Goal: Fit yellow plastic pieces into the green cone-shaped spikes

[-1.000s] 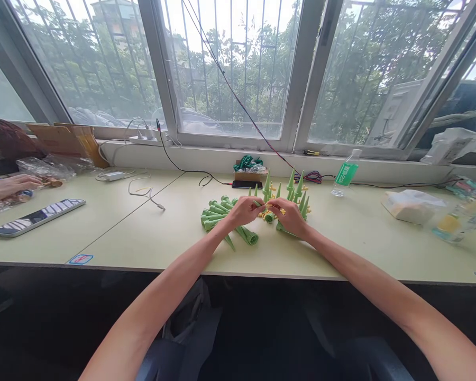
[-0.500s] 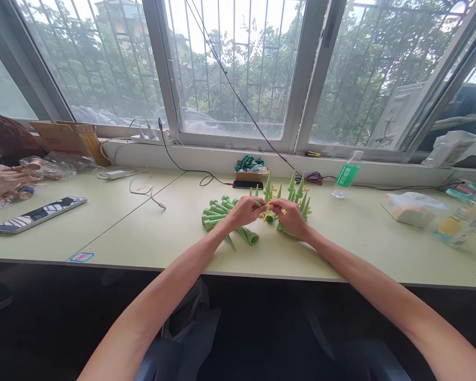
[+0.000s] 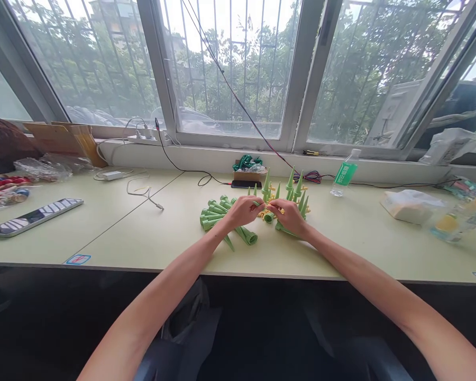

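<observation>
My left hand point(image 3: 243, 211) is closed around a green plastic cone point(image 3: 256, 203), only a bit of which shows between the fingers. Close beside it, my right hand point(image 3: 289, 215) pinches what looks like a small yellow piece point(image 3: 268, 208); its shape is mostly hidden by the fingertips. The two hands nearly meet over the desk. Left of them lies a fan of green cones point(image 3: 212, 214), with one larger open end point(image 3: 251, 238) facing me. Behind and right of my hands, several green cones point(image 3: 290, 183) stand point up among small yellow pieces point(image 3: 304, 189).
A small box with green packets point(image 3: 249, 168) and a black phone point(image 3: 246, 184) sit behind the cones. A water bottle point(image 3: 344, 173) and a tissue pack point(image 3: 411, 205) are to the right. Another phone point(image 3: 34, 217) and a white cable point(image 3: 145, 194) lie left, near a bag of red items point(image 3: 6, 188).
Another person's hand at the far left has gone out of view, uncovering red items. My two hands stay together with barely any movement; the view has shifted slightly.
</observation>
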The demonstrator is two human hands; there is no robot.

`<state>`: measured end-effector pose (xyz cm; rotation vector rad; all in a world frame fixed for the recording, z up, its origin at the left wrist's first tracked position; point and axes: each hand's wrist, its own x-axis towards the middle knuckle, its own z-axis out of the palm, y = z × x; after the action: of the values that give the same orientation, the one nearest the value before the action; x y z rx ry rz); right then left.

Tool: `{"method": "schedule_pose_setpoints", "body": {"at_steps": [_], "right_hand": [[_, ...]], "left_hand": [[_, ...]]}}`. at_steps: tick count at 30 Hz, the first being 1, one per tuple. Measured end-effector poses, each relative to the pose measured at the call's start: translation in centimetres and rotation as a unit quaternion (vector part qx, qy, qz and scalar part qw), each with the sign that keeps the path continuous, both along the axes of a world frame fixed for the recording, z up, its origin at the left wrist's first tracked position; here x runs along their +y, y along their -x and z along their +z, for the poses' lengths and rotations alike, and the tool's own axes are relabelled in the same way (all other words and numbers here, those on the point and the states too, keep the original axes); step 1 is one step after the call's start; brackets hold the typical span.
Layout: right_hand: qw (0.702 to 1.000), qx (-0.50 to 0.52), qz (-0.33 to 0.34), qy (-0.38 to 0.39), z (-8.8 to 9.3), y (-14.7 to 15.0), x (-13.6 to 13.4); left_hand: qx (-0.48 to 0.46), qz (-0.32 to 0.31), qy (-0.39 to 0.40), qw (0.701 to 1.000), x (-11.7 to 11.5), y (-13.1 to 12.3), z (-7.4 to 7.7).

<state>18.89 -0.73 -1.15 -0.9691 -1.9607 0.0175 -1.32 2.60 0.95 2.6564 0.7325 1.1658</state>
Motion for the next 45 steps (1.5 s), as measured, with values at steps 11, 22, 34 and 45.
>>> {"method": "schedule_pose_setpoints", "body": {"at_steps": [11, 22, 34, 45], "right_hand": [[0.999, -0.029, 0.007, 0.013, -0.14, 0.03, -0.07], [0.998, -0.051, -0.016, 0.018, 0.12, -0.09, -0.17], [1.0, -0.011, 0.017, 0.001, 0.12, 0.05, -0.2], [1.0, 0.002, 0.017, 0.011, -0.09, 0.12, -0.27]], "left_hand": [[0.002, -0.005, -0.012, 1.0, 0.37, 0.06, -0.32], [0.003, -0.008, -0.008, 1.0, 0.13, 0.03, -0.09], [0.012, -0.002, -0.017, 1.0, 0.28, 0.02, -0.34], [0.003, 0.004, -0.01, 1.0, 0.23, 0.0, -0.21]]}}
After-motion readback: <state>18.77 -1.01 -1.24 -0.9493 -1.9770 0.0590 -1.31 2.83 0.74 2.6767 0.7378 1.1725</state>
